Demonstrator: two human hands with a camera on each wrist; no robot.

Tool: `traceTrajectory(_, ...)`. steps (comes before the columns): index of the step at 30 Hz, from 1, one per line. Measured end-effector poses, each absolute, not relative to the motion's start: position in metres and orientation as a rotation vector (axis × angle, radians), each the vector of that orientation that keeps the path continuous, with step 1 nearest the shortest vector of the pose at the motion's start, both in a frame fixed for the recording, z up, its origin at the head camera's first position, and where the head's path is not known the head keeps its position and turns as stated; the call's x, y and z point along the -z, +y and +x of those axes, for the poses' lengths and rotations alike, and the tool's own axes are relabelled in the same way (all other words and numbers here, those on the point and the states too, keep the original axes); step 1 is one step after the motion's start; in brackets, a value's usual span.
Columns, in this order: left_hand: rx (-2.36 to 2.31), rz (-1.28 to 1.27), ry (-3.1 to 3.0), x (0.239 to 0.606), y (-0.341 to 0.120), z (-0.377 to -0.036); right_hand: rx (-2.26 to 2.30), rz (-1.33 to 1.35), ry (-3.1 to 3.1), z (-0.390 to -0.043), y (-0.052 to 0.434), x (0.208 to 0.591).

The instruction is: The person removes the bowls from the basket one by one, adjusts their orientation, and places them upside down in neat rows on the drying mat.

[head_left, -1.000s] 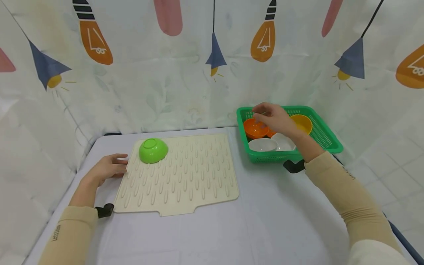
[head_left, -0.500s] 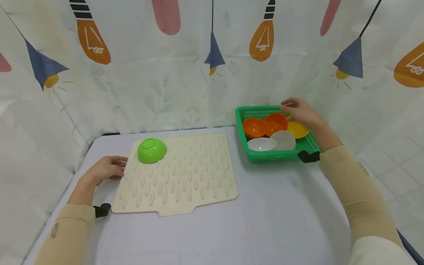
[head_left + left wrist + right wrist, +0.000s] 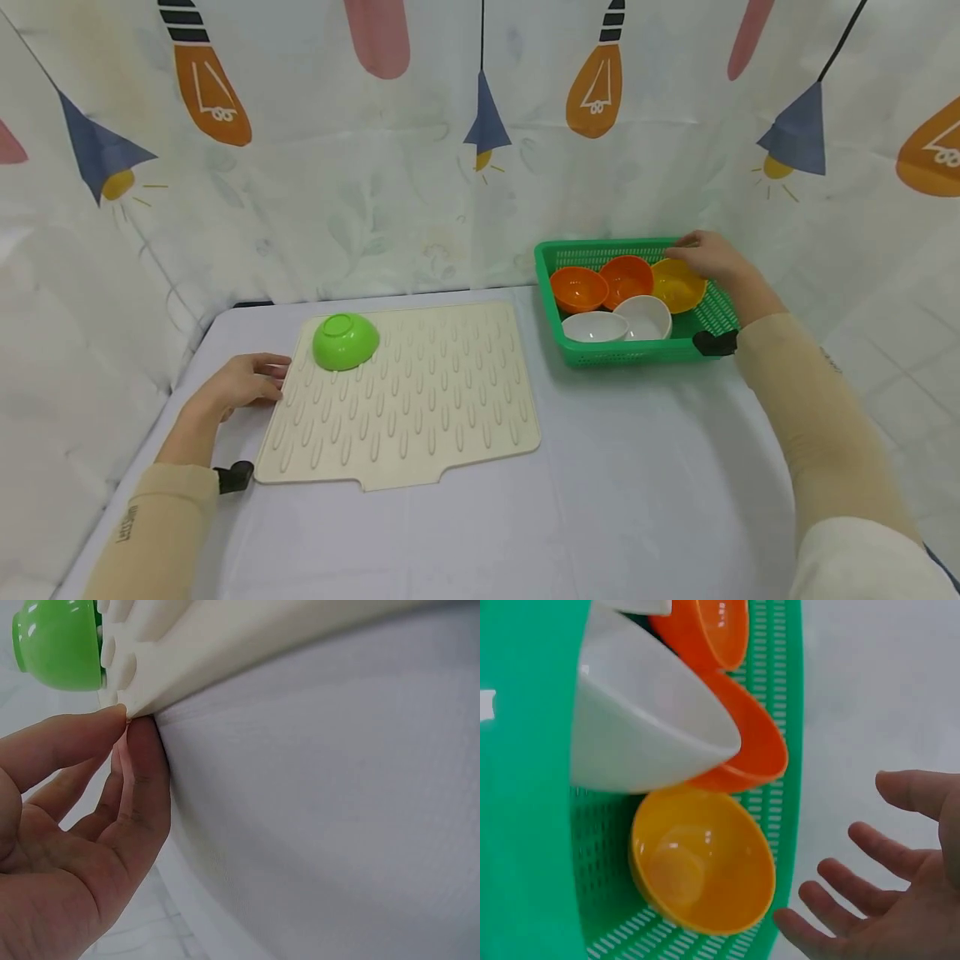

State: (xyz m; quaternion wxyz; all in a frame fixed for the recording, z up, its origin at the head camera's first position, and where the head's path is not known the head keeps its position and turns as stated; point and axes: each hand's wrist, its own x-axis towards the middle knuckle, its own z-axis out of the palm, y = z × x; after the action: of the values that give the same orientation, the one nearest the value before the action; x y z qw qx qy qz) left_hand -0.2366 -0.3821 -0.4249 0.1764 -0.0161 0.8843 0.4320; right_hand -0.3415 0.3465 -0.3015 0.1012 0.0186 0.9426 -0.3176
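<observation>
My left hand (image 3: 240, 387) pinches the left edge of a cream ridged drying mat (image 3: 420, 400) between thumb and fingertip, as the left wrist view shows. A green bowl (image 3: 345, 342) lies upside down on the mat's far left corner. My right hand (image 3: 712, 257) is over the back right part of a green plastic basket (image 3: 551, 312), nearest the yellow bowl (image 3: 678, 287). Its fingers (image 3: 877, 892) are spread and relaxed, with nothing between them, in the right wrist view. The yellow bowl leans, its hollow side showing, in the basket.
Two orange bowls (image 3: 579, 290) and two white bowls (image 3: 595, 327) share the basket with the yellow one. A white cloth (image 3: 600, 492) covers the table. A patterned curtain (image 3: 420, 183) hangs right behind the mat and basket.
My right hand has moved right, from over the orange bowls to the basket's back right, uncovering the bowls. The left hand stays at the mat's edge.
</observation>
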Motion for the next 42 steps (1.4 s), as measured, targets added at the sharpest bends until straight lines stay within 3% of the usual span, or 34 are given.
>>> traceTrajectory(22,-1.212,-0.062,2.513,0.423,-0.381,-0.239,1.099,0.159,2.534,-0.373,0.384,0.329)
traceTrajectory(42,-1.22,-0.075,2.516,0.424,-0.38,-0.236,1.043,0.17,2.605,-0.375,0.384,0.342)
